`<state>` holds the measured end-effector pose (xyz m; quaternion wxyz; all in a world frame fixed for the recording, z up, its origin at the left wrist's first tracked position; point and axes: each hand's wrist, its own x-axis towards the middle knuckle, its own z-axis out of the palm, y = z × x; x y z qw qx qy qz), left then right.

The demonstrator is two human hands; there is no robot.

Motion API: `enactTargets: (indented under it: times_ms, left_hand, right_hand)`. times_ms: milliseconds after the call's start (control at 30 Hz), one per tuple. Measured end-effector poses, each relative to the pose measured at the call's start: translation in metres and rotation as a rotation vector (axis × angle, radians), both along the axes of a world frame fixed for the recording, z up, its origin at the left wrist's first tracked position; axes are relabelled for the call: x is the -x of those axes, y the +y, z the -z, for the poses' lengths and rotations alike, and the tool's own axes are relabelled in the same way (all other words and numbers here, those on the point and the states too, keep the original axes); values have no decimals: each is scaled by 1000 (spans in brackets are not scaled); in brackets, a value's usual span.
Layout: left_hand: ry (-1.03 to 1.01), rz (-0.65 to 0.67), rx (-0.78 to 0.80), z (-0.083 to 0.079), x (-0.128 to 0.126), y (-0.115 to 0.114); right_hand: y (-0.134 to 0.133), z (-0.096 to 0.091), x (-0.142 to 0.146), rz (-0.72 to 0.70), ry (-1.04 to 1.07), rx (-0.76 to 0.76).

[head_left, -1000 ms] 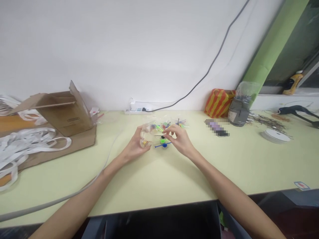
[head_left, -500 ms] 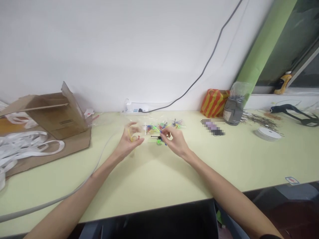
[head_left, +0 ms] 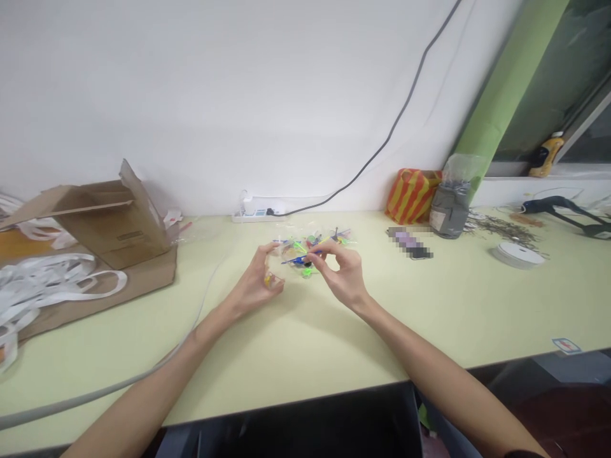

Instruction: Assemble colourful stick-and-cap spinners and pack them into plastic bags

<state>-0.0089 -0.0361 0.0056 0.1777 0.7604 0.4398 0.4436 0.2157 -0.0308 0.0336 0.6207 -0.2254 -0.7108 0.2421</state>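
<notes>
My left hand (head_left: 252, 283) curls around a small clear plastic bag (head_left: 274, 280) with a bit of yellow and red showing in it. Between the thumb and forefinger of my right hand (head_left: 344, 273) is a thin blue plastic piece (head_left: 296, 260), pointing left toward the bag; its exact kind is too small to make out. Under and behind my fingers lie several small coloured plastic pieces (head_left: 341, 237), partly covered by clear film. A bright green piece (head_left: 308, 272) rests on the table just below the blue one.
A power strip (head_left: 255, 215) with a dark cable (head_left: 389, 137) stands against the wall. To the left are an open cardboard box (head_left: 107, 232) and white straps (head_left: 42, 286). A striped bag (head_left: 411, 196), a phone (head_left: 410, 243) and a white spool (head_left: 518, 254) are on the right.
My left hand has moved right, closer to my right hand, bringing the bag with it. A long blue piece now shows in my right fingers, where yellow and blue bits showed before.
</notes>
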Motion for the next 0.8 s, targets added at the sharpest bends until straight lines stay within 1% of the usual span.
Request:
enactTargets:
  times_ms: [100, 200, 267, 333, 400, 467, 533, 600, 633, 700, 800]
  left_hand:
    - [118, 27, -19, 0, 1, 0]
    - [133, 49, -38, 0, 1, 0]
    - [148, 63, -56, 0, 0, 0]
    - [151, 70, -59, 1, 0, 0]
    - [128, 73, -29, 2, 1, 1]
    - [96, 64, 1, 3, 2, 2]
    - [67, 48, -3, 4, 2, 4]
    - [36, 24, -7, 4, 2, 6]
    - [20, 12, 0, 4, 2, 6]
    - [-9, -8, 19, 3, 2, 6]
    - [-20, -14, 36, 1, 1, 5]
  right_hand:
    - [-3, -1, 2, 41, -63, -49]
    - [-3, 1, 3, 78, -59, -81]
    - [-3, 3, 3, 72, -68, -116]
    - [-2, 6, 4, 30, -151, -162]
    - [-1, 7, 5, -11, -287, -197]
    - [1, 9, 5, 5, -379, -207]
    - [6, 11, 2, 103, -372, -186]
    - [15, 16, -2, 226, -366, -131]
    - [20, 19, -4, 272, -395, -97]
    - [30, 27, -7, 301, -535, -39]
    - [40, 38, -7, 269, -767, 3]
